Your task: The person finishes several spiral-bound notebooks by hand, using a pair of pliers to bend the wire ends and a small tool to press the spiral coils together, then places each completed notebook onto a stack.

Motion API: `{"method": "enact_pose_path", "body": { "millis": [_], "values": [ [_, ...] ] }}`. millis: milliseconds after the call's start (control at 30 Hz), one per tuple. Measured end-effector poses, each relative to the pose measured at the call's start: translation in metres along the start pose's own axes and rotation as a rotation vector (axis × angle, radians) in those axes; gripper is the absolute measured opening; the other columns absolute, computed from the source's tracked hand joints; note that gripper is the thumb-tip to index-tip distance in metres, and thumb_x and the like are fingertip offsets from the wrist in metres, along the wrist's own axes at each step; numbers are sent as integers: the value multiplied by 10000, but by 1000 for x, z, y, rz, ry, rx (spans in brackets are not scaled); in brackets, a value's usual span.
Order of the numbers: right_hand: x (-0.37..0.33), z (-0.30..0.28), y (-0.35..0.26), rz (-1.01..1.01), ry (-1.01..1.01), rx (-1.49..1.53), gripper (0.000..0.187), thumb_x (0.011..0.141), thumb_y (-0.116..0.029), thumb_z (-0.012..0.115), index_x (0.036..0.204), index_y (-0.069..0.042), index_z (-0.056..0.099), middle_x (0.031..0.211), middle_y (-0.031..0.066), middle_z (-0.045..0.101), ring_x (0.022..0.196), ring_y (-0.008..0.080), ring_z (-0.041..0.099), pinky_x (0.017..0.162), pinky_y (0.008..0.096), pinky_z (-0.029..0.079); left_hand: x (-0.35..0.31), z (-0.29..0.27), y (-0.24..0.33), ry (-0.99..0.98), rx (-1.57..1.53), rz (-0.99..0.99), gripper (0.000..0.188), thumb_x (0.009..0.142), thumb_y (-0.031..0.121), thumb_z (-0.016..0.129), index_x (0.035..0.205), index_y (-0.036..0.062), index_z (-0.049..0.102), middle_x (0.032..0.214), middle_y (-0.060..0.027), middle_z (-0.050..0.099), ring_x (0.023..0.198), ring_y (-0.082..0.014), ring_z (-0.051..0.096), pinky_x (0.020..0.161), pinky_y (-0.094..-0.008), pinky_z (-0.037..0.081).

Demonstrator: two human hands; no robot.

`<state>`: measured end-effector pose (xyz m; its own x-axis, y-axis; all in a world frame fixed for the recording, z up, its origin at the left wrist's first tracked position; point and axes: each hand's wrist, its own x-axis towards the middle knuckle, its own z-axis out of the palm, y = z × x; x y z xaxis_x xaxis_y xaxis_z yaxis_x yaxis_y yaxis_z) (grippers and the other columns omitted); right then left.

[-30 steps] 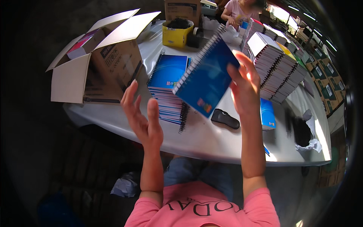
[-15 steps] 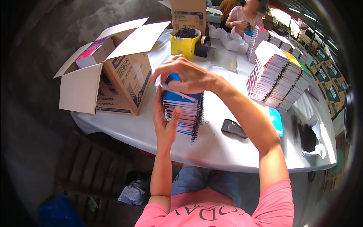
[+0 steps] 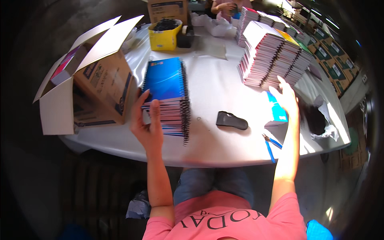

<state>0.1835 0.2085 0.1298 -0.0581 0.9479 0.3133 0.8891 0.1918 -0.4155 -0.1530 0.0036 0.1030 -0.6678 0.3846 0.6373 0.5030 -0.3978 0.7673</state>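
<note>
A tall stack of spiral notebooks with a blue top cover stands on the white-covered table, its black coils along the right side. My left hand rests against the stack's near left corner, thumb and fingers apart. On the right, my right hand reaches over a smaller stack of blue-covered notebooks, fingers stretched out. Whether its fingertips touch the top notebook I cannot tell. Blue-handled pliers lie just below that stack. Between the two stacks lies a dark grey, rounded tool.
An open cardboard box stands at the left. Farther back is a yellow container of black coils. Tall notebook stacks rise at the back right, with black coils in torn wrapping nearby. Another person's hand works across the table.
My right hand has left the tall stack and moved right to the smaller one, uncovering the blue top cover. My left hand stays by the tall stack. The view has shifted, bringing the pliers into sight.
</note>
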Motion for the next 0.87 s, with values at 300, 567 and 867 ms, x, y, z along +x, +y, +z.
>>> {"method": "enact_pose_path", "body": {
  "millis": [300, 567, 867],
  "values": [
    [-43, 13, 101, 211, -42, 178, 644, 568, -226, 867, 1060, -37, 498, 903, 155, 667, 845, 222, 649, 723, 337, 504, -3, -10, 45, 130, 475, 441, 469, 901, 208, 617, 1290, 3, 452, 1317, -169, 445, 1221, -277, 451, 1020, -408, 363],
    [-113, 4, 19, -18, 0, 1028, 556, 718, -75, 791, 1181, -3, 493, 980, 82, 612, 908, 133, 585, 809, 286, 487, -129, 84, 79, -379, -281, -126, 550, 889, 193, 619, 1323, 13, 333, 1357, -200, 374, 1318, -279, 340, 1025, -424, 378],
    [-147, -4, 44, -137, -326, 1205, 683, 684, -22, 808, 1273, -87, 467, 1034, 23, 460, 965, 84, 484, 784, 225, 450, -147, 68, 27, -569, -701, -518, 269, 922, 68, 563, 1187, 41, 520, 1129, -106, 587, 1031, -208, 595, 908, -328, 480]
  ]
}}
